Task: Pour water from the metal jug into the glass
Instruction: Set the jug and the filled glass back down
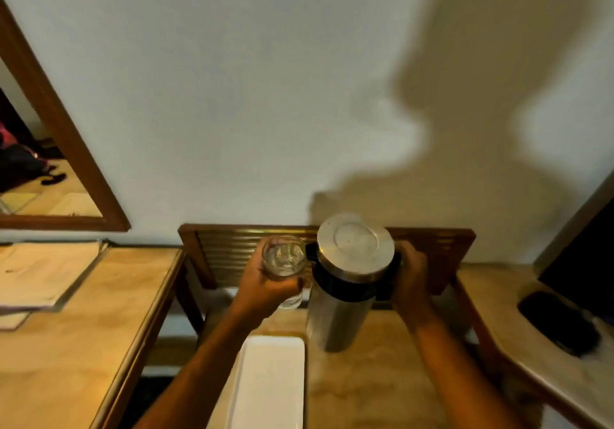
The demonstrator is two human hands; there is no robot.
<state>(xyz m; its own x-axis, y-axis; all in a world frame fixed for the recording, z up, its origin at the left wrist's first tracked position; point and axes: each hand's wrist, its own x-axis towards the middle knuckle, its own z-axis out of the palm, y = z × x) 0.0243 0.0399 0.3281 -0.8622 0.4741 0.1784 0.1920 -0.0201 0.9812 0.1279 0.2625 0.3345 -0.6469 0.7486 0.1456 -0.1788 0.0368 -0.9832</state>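
A tall metal jug (pixel 345 299) with a steel lid and a black collar is lifted above the low wooden table, tilted slightly left. My right hand (pixel 412 282) grips its black handle on the right side. A clear glass (pixel 285 257) is held up in my left hand (pixel 265 290), its rim just left of the jug's black spout. The two nearly touch. I cannot tell whether water is flowing or how much is in the glass.
A white rectangular tray (pixel 270 382) lies on the low table (pixel 382 388) below my arms. A wooden desk (pixel 83 345) with papers (pixel 43 275) stands to the left, a mirror (pixel 66 149) above it. A black object (pixel 560 322) rests on the counter at right.
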